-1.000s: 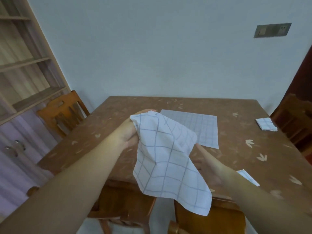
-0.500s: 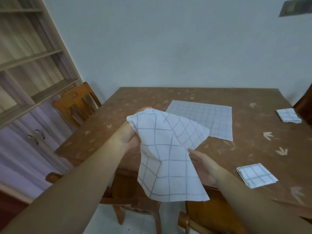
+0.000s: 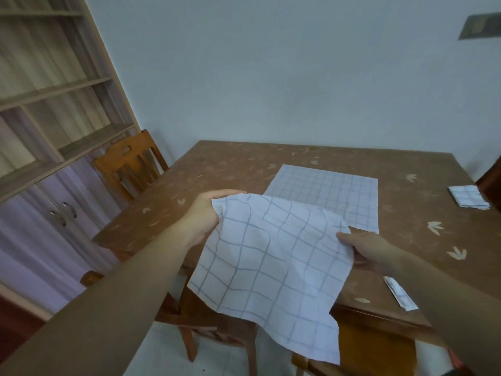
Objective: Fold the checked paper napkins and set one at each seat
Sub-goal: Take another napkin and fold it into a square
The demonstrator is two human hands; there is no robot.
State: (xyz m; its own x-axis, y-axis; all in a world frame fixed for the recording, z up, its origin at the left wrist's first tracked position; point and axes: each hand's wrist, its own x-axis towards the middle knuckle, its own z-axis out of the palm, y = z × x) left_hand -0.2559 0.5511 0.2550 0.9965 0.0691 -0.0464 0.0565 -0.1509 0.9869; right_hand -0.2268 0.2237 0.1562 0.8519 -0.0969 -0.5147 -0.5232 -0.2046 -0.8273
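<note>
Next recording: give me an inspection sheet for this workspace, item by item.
Surface: brown table, leaf pattern.
Job's things: held napkin unfolded, hanging over the near edge; flat napkin unfolded on the table; far folded napkin and near folded napkin at the right.
Clutter: nothing seen.
Grippers: left hand grips the held napkin's top corner; right hand pinches its right edge.
Cables: nothing seen.
Surroundings: chair, shelf unit, wall plate.

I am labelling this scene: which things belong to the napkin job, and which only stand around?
Job: held napkin, left hand, right hand, flat napkin, far folded napkin, near folded napkin, table, chair.
Just there: shelf cabinet, wall plate.
</note>
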